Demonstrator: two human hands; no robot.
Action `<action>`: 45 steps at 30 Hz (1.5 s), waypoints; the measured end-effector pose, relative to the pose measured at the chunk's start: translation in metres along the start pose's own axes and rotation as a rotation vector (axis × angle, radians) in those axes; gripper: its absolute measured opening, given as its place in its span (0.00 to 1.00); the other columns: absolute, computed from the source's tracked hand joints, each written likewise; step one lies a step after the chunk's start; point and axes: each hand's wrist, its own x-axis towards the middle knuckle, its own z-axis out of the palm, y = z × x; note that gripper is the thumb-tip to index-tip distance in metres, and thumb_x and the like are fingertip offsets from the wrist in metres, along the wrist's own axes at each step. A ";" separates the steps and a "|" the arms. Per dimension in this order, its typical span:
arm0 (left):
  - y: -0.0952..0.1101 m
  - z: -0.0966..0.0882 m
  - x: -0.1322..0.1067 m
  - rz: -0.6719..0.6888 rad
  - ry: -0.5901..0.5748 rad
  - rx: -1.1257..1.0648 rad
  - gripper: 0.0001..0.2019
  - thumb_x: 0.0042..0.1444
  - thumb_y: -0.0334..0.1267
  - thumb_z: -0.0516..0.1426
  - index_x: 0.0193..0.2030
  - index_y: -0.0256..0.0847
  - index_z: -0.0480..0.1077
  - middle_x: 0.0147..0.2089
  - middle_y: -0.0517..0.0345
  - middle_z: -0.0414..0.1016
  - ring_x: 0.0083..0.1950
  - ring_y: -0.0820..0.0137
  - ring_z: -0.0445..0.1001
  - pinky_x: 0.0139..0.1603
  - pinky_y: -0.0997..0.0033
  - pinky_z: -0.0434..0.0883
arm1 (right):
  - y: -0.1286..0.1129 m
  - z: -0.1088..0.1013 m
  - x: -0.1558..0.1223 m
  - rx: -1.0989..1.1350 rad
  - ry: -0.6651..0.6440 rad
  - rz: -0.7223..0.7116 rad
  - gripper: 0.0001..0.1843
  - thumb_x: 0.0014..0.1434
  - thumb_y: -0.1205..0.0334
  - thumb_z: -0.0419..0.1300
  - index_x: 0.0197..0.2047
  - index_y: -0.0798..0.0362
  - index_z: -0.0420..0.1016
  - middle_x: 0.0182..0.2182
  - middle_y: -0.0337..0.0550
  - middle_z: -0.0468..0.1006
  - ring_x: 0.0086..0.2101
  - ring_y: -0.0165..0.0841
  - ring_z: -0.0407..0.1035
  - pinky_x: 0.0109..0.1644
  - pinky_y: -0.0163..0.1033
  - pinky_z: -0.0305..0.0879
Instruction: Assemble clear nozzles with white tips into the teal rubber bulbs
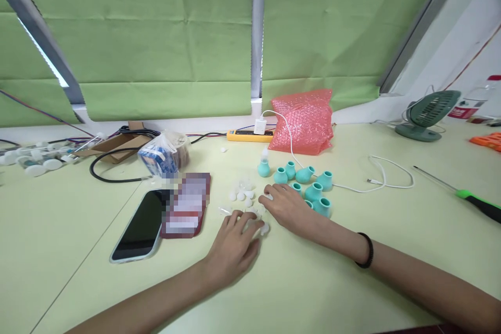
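Observation:
My left hand (235,246) rests low over the table with its fingers spread, holding nothing that I can see. A small white plastic piece (265,228) lies by its index fingertip. To the right, my right hand (285,206) has curled fingers, with a bit of a white piece (268,197) showing between them. Several similar white pieces (241,196) lie in a loose cluster just beyond both hands. Several turquoise pear-shaped hollow bulbs (313,191) stand or lie behind my right hand, which partly hides some. One bulb (263,168) carries a translucent white top.
Two phones (136,225) (187,209) lie at left, near a bagged bundle (164,154). Behind are a yellow power strip (246,136) and pink bubble wrap (303,122). A white cable (391,186), screwdriver (465,195) and green fan (430,109) are at right.

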 end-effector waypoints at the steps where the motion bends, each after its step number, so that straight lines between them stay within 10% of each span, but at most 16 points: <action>1: -0.002 0.001 0.000 0.003 0.008 0.005 0.15 0.52 0.26 0.46 0.46 0.39 0.61 0.45 0.50 0.63 0.43 0.62 0.59 0.39 0.61 0.62 | 0.001 0.000 0.000 -0.004 0.007 0.000 0.13 0.49 0.79 0.49 0.35 0.55 0.65 0.33 0.47 0.70 0.33 0.38 0.65 0.34 0.41 0.60; 11: -0.032 -0.007 0.008 -0.085 0.230 0.414 0.12 0.53 0.31 0.48 0.42 0.42 0.66 0.45 0.48 0.63 0.44 0.54 0.57 0.37 0.55 0.56 | -0.025 -0.008 -0.022 0.473 0.590 -0.116 0.05 0.53 0.71 0.52 0.35 0.57 0.64 0.30 0.46 0.70 0.31 0.30 0.65 0.30 0.32 0.62; 16: -0.039 0.001 0.011 -0.192 0.098 0.372 0.08 0.56 0.34 0.47 0.37 0.44 0.67 0.42 0.51 0.63 0.43 0.58 0.57 0.34 0.60 0.54 | -0.050 -0.002 -0.034 0.555 0.399 -0.400 0.05 0.53 0.72 0.50 0.32 0.57 0.66 0.30 0.45 0.71 0.28 0.29 0.66 0.26 0.31 0.63; 26: -0.042 0.002 0.012 -0.198 0.097 0.252 0.07 0.56 0.35 0.49 0.36 0.44 0.68 0.39 0.54 0.65 0.41 0.60 0.58 0.33 0.64 0.54 | -0.036 0.023 -0.035 0.680 0.410 -0.086 0.08 0.55 0.73 0.48 0.34 0.54 0.65 0.33 0.47 0.69 0.32 0.31 0.65 0.32 0.34 0.65; 33: -0.029 0.000 0.005 0.028 0.441 -0.166 0.02 0.52 0.29 0.53 0.33 0.36 0.66 0.30 0.55 0.69 0.35 0.68 0.60 0.35 0.66 0.59 | -0.038 0.022 -0.034 0.931 0.386 0.008 0.09 0.50 0.75 0.51 0.35 0.54 0.63 0.31 0.44 0.67 0.33 0.31 0.65 0.33 0.34 0.65; 45: -0.018 -0.001 0.003 0.034 0.320 -0.626 0.03 0.47 0.30 0.58 0.30 0.38 0.73 0.27 0.54 0.73 0.33 0.69 0.63 0.31 0.69 0.66 | -0.042 0.019 -0.030 1.067 0.408 0.083 0.08 0.48 0.72 0.56 0.32 0.53 0.64 0.28 0.42 0.71 0.29 0.30 0.66 0.31 0.34 0.64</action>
